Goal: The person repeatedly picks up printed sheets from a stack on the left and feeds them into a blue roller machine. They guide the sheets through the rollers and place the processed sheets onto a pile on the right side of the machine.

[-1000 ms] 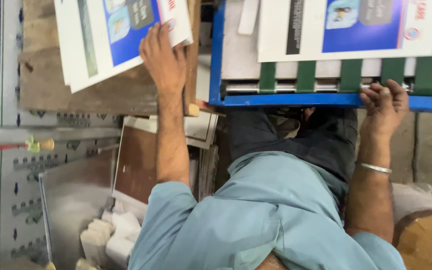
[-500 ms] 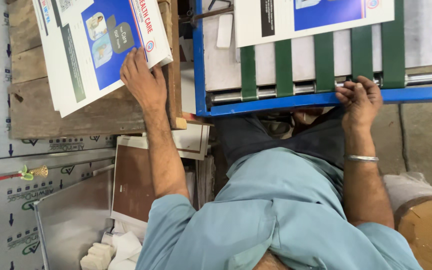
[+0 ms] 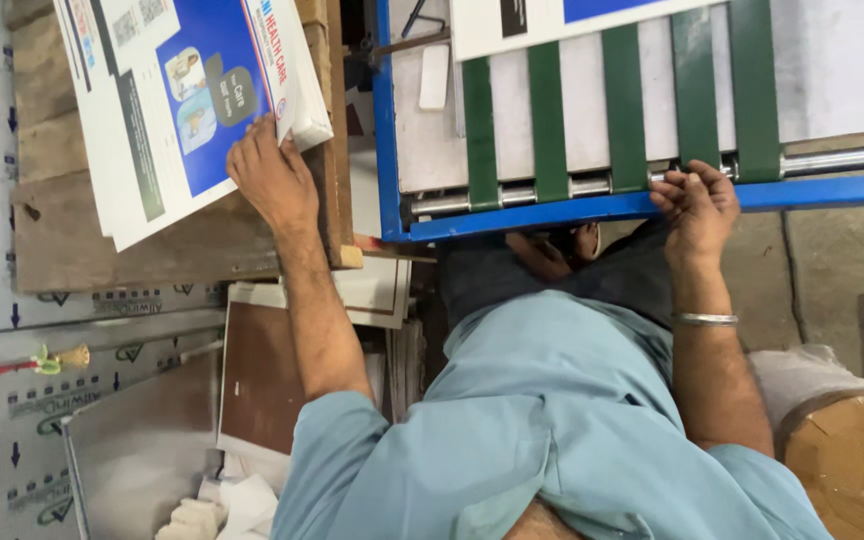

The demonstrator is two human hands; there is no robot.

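My left hand [image 3: 270, 182] lies on a stack of white and blue printed sheets [image 3: 167, 105], fingers curled at its near edge. The stack rests on a wooden pallet-like table [image 3: 132, 250]. My right hand [image 3: 697, 203] grips the near rail of a blue machine frame [image 3: 552, 212], fingers curled over a metal roller [image 3: 832, 160]. Green belts [image 3: 547, 110] run across the machine bed. One more printed sheet [image 3: 552, 20] lies on the belts at the far side. I wear a light blue shirt and a metal bangle [image 3: 704, 319] on the right wrist.
Silver panels with printed film [image 3: 72, 400] lean at the left, with a brown board [image 3: 262, 380] beside them. White gloves or rags [image 3: 212, 510] lie at the bottom. A cardboard roll end [image 3: 852, 460] stands at the lower right on the concrete floor.
The view has dropped, so the stack and machine sit lower in frame. The sheet on the belts has travelled farther away. Both hands keep their places.
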